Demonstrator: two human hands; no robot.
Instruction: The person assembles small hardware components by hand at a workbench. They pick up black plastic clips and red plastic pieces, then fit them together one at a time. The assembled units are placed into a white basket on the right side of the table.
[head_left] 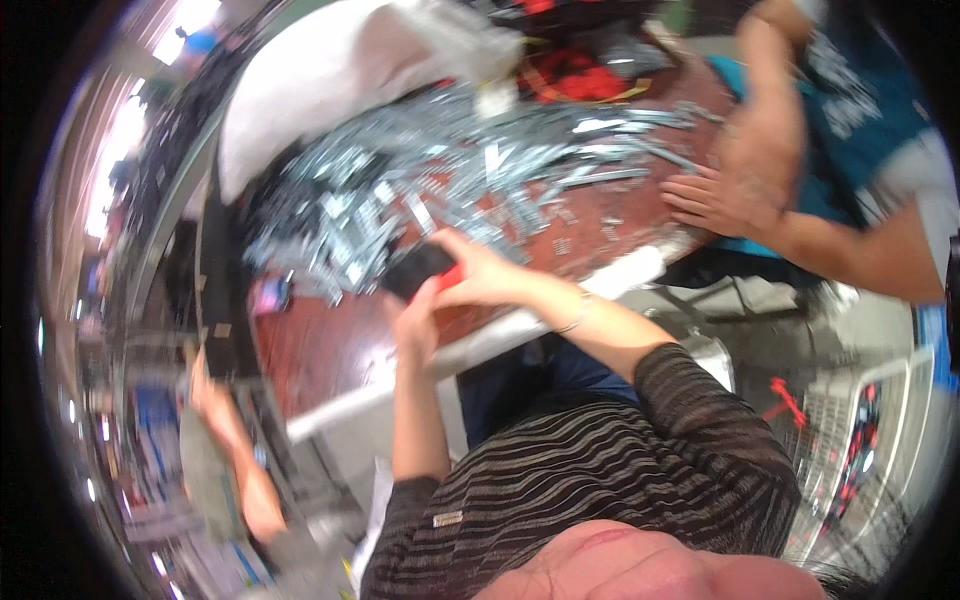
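Over the near edge of the reddish-brown table, both my hands are closed on one small black and red object (418,268). Blur hides its exact kind. My left hand (413,318) grips it from the near side, and my right hand (475,272), with a thin bracelet at the wrist, holds its right side where red shows. Just beyond my hands spreads a large heap of shiny silver metal strips (390,190). Some strips lie loose near my right hand.
A white sack (310,80) lies behind the heap, with red pieces (575,80) at the far side. On the right, another person's hands (715,200) rest at the table. Another person's arm (235,440) is at left. A white wire basket (840,430) stands lower right.
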